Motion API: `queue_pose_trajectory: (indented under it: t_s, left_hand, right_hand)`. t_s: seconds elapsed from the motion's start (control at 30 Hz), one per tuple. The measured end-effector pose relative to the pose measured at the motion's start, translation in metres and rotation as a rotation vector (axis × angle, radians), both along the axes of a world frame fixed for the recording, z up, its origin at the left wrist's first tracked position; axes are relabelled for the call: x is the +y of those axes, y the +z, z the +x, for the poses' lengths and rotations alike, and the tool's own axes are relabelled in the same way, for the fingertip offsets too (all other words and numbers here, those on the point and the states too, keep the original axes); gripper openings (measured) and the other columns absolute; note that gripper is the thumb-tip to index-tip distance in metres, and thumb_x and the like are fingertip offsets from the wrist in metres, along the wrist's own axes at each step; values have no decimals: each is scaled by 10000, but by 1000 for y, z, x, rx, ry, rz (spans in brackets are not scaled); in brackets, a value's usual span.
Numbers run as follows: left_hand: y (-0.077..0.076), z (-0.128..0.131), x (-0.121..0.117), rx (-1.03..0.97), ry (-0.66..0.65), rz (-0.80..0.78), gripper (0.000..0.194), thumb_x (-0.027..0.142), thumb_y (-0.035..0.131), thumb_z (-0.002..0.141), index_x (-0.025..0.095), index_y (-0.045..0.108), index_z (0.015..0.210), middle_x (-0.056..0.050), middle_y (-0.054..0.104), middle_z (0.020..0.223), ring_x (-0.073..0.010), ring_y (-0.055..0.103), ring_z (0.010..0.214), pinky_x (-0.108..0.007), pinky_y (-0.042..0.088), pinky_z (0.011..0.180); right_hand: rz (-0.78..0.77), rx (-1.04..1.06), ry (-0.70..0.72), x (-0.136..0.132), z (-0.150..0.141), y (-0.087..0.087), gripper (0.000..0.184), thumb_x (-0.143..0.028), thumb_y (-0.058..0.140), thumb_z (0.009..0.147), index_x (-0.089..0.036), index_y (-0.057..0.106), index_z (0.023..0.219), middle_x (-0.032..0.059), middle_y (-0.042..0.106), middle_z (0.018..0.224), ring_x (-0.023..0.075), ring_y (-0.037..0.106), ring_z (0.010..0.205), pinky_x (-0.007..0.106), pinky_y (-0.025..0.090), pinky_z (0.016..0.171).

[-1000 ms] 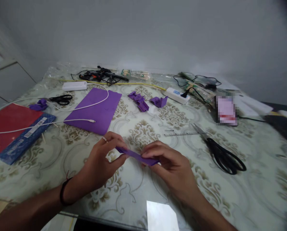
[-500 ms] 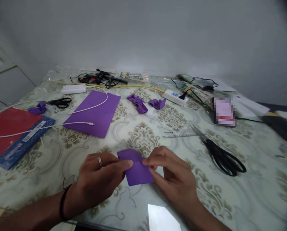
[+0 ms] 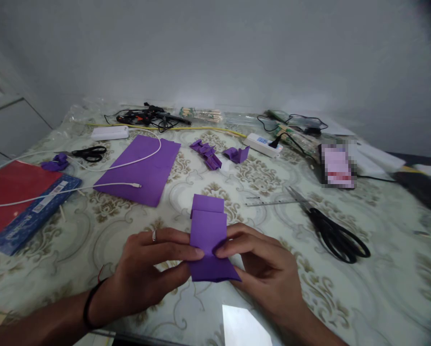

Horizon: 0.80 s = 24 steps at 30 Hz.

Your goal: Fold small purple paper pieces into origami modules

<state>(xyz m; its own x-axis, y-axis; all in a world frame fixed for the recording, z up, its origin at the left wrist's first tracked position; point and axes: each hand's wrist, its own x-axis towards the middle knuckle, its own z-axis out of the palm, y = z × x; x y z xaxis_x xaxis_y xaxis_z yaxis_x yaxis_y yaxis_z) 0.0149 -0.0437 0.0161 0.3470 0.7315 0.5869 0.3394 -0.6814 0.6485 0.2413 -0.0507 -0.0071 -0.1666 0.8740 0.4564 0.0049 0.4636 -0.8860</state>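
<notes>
A folded strip of purple paper (image 3: 209,230) is held between both hands above the tablecloth. Creases cross it near its far end and its near end, and the near part bends. My left hand (image 3: 148,264) pinches its left edge; a ring and a dark wristband show on this hand and wrist. From the other side my right hand (image 3: 264,269) grips the right edge, fingertips pressing on the face. Beyond the hands lie a pleated purple paper piece (image 3: 207,154) and a smaller folded purple piece (image 3: 236,154).
Large purple sheets (image 3: 139,168) lie left, crossed by a white cable (image 3: 103,186). A red and blue packet (image 3: 31,206) is at far left. Black-handled scissors (image 3: 334,235) and a clear ruler (image 3: 269,203) lie right. A power strip (image 3: 263,145) and a phone (image 3: 337,166) sit farther back.
The purple strip has been turned and tipped, so more of its length now shows, its far end extending away from me. Both hands have shifted slightly and still grip it.
</notes>
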Motion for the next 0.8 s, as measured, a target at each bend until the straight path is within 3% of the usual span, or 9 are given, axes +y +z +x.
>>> queue_pose_trajectory:
  t_s: [0.13,0.27,0.4,0.53,0.6,0.7,0.8]
  left_hand:
    - [-5,2,-1,-70,24,-97,70,197,819,885,261,802,909,-5,858,842,-195,820,719,-264,673,654]
    - [-16,5,-3,-187,57,-264,127,271,846,886,253,722,867,17,822,799,-172,779,690,-261,625,640]
    - [-20,10,-5,-268,137,-467,240,208,841,838,240,607,799,47,711,692,-146,720,621,-237,589,596]
    - [-18,13,-1,-364,43,-689,300,180,827,831,259,559,941,39,774,784,-170,778,725,-245,616,647]
    - [-16,13,3,-362,-14,-774,287,179,820,835,254,596,998,25,809,841,-169,786,768,-242,618,679]
    - [-15,10,7,-264,-81,-872,73,263,778,897,210,737,924,-4,817,795,-169,775,733,-254,617,692]
    - [-13,9,7,-216,-84,-940,195,324,749,930,181,789,803,-23,805,709,-167,759,652,-250,607,646]
  right_hand:
    - [-39,-39,-13,-1,-3,5,41,-243,820,919,-269,816,887,21,794,869,178,730,764,300,603,718]
    - [-78,-52,-49,-3,-8,3,115,-181,790,920,-250,768,832,1,766,798,153,718,744,260,584,702]
    - [-228,94,-85,-5,-14,-2,178,-152,808,900,-285,714,970,-44,753,815,108,742,696,188,593,659]
    - [-309,205,-80,-7,-17,-5,342,-120,798,904,-333,645,1123,-80,763,837,84,769,729,158,610,724]
    - [-320,205,-56,-7,-18,-6,369,-110,779,917,-342,627,1160,-87,772,822,80,769,742,157,610,750]
    - [-322,202,-53,-6,-18,-8,391,-109,787,906,-342,617,1170,-90,788,825,82,761,751,165,605,764]
    - [-351,184,-54,-4,-17,-6,336,-165,809,901,-315,628,1142,-72,792,820,100,748,736,193,599,748]
